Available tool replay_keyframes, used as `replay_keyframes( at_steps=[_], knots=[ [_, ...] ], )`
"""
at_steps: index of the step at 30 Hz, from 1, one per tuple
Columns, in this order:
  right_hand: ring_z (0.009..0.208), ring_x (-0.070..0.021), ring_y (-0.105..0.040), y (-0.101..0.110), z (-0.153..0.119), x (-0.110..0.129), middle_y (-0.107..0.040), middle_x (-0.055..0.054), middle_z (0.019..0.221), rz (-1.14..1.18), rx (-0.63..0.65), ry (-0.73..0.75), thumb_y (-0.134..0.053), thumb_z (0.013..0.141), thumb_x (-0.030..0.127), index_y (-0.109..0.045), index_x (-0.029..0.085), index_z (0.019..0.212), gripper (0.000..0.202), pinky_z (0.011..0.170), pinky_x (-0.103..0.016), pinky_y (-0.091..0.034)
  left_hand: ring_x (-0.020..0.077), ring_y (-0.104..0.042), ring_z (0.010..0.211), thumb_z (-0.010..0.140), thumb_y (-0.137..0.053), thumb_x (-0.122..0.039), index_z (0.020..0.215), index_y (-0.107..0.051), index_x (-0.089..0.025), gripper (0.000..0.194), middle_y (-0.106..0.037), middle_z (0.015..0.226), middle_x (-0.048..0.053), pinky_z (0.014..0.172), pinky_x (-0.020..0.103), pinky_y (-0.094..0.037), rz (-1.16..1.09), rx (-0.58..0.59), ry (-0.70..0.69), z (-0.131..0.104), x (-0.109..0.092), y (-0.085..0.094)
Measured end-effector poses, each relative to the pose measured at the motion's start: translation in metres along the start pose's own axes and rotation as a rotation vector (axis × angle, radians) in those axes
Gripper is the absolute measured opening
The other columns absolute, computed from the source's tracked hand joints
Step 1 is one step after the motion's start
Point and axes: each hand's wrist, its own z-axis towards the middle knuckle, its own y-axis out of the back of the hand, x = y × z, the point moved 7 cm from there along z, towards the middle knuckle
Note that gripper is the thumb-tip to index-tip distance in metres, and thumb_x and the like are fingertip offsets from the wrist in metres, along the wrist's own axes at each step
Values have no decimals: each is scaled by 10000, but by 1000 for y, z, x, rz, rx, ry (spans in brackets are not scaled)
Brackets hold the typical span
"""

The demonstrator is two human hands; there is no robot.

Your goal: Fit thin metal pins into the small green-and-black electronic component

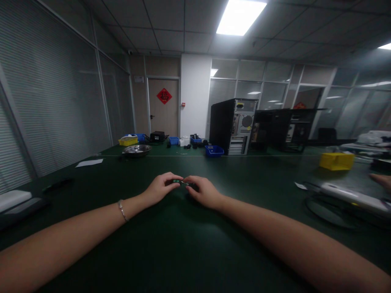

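1. The small green and silver piece (176, 181) is at the middle of the scene, between the two hands, just above the table. It is too small and dim to tell exactly what it is.
2. The left hand (161, 189) holds its green end in a narrow pinch of thumb and fingers.
3. The right hand (204, 192) comes in from the right, thumb and forefinger narrowed about the silver end, the other fingers curled under.
4. The step in hand looks like close fingertip work on this piece. The next move seems to call for a light, steady pinch on both sides, with the two ends kept in line.
5. Around the hands lies the bare green table (171, 252).
6. Beyond them, on the far side, stand a metal bowl (136, 151) to the left and a blue tray (214, 151) just beside a tall computer case (222, 126).
7. To the right, a yellow box (337, 161) sits beyond a long pale bar (351, 194) with a dark cable, and another person's hand (383, 181) reaches in at the edge.
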Motion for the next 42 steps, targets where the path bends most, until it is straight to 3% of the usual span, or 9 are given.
replay_keyframes(
  at_steps=[8,20,24,27,30,35,38,42],
  knots=[
    [998,-200,-599,1,0,3,-644,-65,1123,50,-9,41,-502,898,238,-583,201,1165,282,865,-320,-466,248,-615,1041,816,-621,-259,1062,-709,-225,263,-706,1088,56,944,362,-429,-66,-41,31,0,-1,3],
    [929,-190,-596,4,0,3,-654,-50,1046,77,-17,0,-497,911,252,-591,205,1123,237,803,-300,-461,234,-606,983,806,-624,-289,1045,-702,-205,265,-676,1048,65,867,353,-475,-280,-63,142,1,9,-1],
    [890,-182,-591,6,0,-1,-652,-51,1029,71,-47,-60,-492,915,272,-598,197,1098,224,745,-279,-455,203,-587,865,845,-563,-331,956,-713,-181,240,-633,939,53,768,307,-483,-233,22,140,0,4,-5],
    [846,-170,-587,7,0,-3,-652,-47,995,83,-63,-72,-490,917,282,-600,189,1077,215,712,-268,-448,186,-571,802,889,-494,-329,896,-714,-175,269,-611,851,38,742,291,-464,-140,205,89,-2,-4,-16],
    [782,-155,-578,4,0,-4,-651,-39,935,87,-54,-66,-494,915,293,-604,183,1061,213,671,-256,-437,192,-563,850,902,-487,-331,899,-717,-196,266,-602,870,39,812,299,-440,11,338,-44,-6,-17,-26],
    [722,-141,-558,0,1,-5,-652,-26,878,75,-42,-47,-501,911,302,-618,180,1040,212,639,-245,-418,200,-554,948,912,-477,-372,929,-719,-226,283,-588,976,49,876,297,-424,97,365,-149,-9,-29,-31],
    [736,-143,-563,1,1,-4,-651,-31,903,87,-47,-41,-494,916,299,-608,180,1054,215,649,-246,-421,195,-563,939,911,-483,-369,953,-712,-225,273,-589,986,48,865,296,-435,74,360,-131,-8,-27,-31],
    [760,-152,-565,1,1,-6,-639,-35,918,97,-46,-53,-473,926,298,-583,184,1048,201,658,-250,-425,195,-569,901,901,-502,-366,968,-687,-206,254,-586,996,57,820,297,-454,56,260,-83,-6,-22,-24]
  ],
)
